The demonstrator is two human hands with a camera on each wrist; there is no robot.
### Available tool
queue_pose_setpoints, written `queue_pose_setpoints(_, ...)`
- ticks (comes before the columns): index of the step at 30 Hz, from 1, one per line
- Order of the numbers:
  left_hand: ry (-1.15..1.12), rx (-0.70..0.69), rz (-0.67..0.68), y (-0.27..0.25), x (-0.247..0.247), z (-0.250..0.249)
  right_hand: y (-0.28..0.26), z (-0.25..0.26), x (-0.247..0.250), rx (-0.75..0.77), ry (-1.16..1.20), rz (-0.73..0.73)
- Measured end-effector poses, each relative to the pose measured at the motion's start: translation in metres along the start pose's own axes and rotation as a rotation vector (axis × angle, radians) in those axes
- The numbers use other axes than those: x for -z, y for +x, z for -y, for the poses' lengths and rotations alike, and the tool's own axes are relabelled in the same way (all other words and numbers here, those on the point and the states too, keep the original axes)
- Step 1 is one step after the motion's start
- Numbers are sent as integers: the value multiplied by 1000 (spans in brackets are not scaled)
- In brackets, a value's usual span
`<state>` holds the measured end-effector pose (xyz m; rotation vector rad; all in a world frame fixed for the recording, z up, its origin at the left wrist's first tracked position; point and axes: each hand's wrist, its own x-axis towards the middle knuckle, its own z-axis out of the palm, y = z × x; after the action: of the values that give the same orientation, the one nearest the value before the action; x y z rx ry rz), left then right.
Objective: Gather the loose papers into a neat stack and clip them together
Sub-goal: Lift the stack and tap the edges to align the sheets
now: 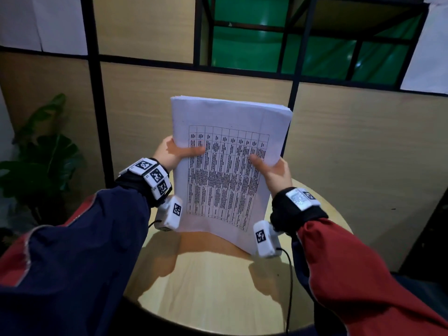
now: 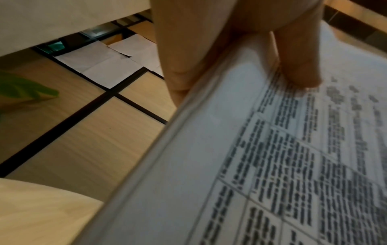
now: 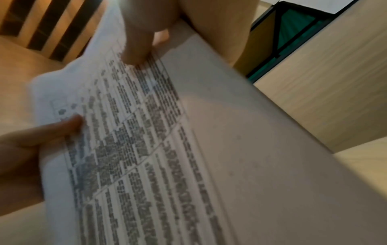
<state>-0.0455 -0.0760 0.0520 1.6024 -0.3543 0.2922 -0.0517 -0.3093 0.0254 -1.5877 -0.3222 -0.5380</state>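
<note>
A stack of white papers with a printed table on the top sheet stands nearly upright, its lower edge at the round wooden table. My left hand grips the stack's left edge, thumb on the front sheet. My right hand grips the right edge the same way. In the left wrist view the thumb presses on the papers and the sheet edges look roughly aligned. The right wrist view shows the papers with both thumbs on the print. No clip is in view.
Wooden wall panels with black frames rise right behind the table. A green plant stands at the left. White sheets hang on the wall at the upper left and upper right. A thin cable runs from my right wrist.
</note>
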Motion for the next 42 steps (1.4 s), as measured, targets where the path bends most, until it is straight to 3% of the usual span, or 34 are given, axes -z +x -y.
queue_pose_setpoints(7, -25, -130, -215, 2, -17, -33, 23, 22, -6, 83, 21, -92)
queue_pose_setpoints(12, -31, -64, -232, -8, -14, -3, 8, -5, -9, 40, 75, -19)
queue_pose_setpoints(15, 48, -13, -237, -10, -14, 17, -5, -20, -8, -6, 34, -47)
queue_pose_setpoints(17, 72, -55, -298, -5, -12, 11, -1, -16, -8, 13, 20, -65)
queue_pose_setpoints(20, 426, -211, -577, 3, -8, -17, 17, -4, -8, 80, -110, -105)
queue_pose_setpoints(21, 578, -265, -614, 3, -8, -29, 23, 1, -7, 123, -200, -119)
queue_pose_setpoints(22, 715, -322, -597, 3, -8, -39, 26, 4, -7, 191, -292, -104)
queue_pose_setpoints(24, 887, -365, -408, 4, -7, -50, 28, 12, -8, 343, -483, 2)
queue_pose_setpoints(27, 545, -252, -45, 3, -5, -48, 27, 24, -10, 513, -756, 14)
queue_pose_setpoints(30, 313, -165, -59, 0, 3, -33, 31, 19, -1, 758, -776, -246)
queue_pose_setpoints(32, 167, -121, -109, -2, 16, -22, 35, 7, 16, 655, -754, -448)
queue_pose_setpoints(34, 49, -68, -144, -6, 31, -14, 37, -4, 38, 353, -638, -537)
queue_pose_setpoints(36, -31, -10, -143, -9, 41, -4, 36, -16, 50, 71, -221, -404)
queue_pose_setpoints(38, -51, 33, -149, -11, 44, 6, 31, -28, 56, -177, 109, -145)
queue_pose_setpoints(40, -12, 49, -217, -9, 44, 15, 26, -36, 56, -287, 125, 20)
queue_pose_setpoints(42, 76, 32, -256, -10, 37, 17, 25, -40, 49, -262, 97, 21)
